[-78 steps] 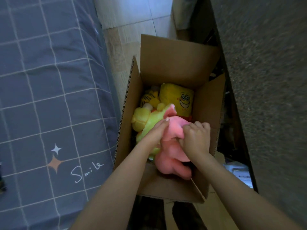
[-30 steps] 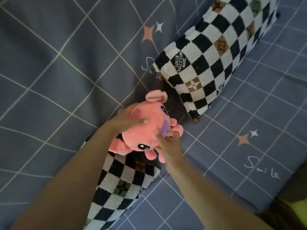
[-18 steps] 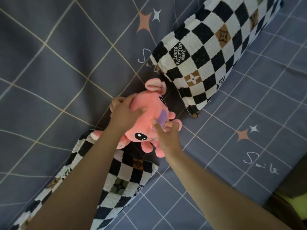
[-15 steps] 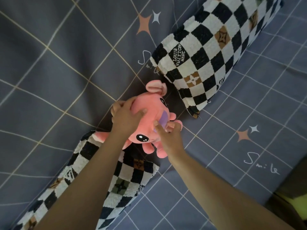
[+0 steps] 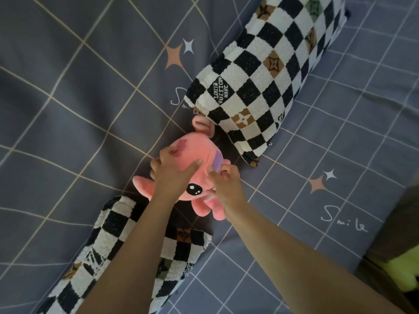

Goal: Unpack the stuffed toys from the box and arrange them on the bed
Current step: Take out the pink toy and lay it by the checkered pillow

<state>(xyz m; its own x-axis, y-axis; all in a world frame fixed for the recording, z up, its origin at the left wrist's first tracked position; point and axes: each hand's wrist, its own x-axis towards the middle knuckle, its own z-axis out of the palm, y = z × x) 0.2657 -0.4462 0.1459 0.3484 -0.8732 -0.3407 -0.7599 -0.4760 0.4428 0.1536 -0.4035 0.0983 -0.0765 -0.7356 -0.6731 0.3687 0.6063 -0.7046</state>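
Toy (image 5: 199, 159), pink plush, sits on the bed (image 5: 68, 109) in the gap between two checkered pillows: far pillow (image 5: 260, 87), near pillow (image 5: 127, 241). Left hand (image 5: 172, 177) grips its head from above; right hand (image 5: 226, 186) pinches its side by the purple patch.

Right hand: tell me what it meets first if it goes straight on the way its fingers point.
The right hand already touches the pink plush toy; beyond it, probably the upper checkered pillow.
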